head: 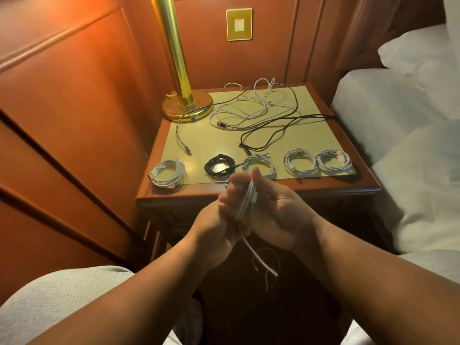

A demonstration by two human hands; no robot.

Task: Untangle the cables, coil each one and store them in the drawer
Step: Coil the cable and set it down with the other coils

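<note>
Both hands meet in front of the nightstand (273, 189). My left hand (221, 215) and my right hand (276, 212) grip a white cable (247, 201) looped between them; its loose tail (258, 260) hangs down below the wrists. Several coiled cables lie in a row along the nightstand's front edge: a white coil (169, 173) at the left, a black coil (219, 166), then white coils (301, 161) to the right. Behind them a tangle of white cables (249, 113) and a loose black cable (281, 128) sprawl across the top. No drawer shows as open.
A brass lamp (186, 103) stands at the nightstand's back left corner. A bed with white bedding (403, 135) borders the right side. Wooden wall panels (74, 120) close off the left. My knee under grey cloth (62, 307) is at the bottom left.
</note>
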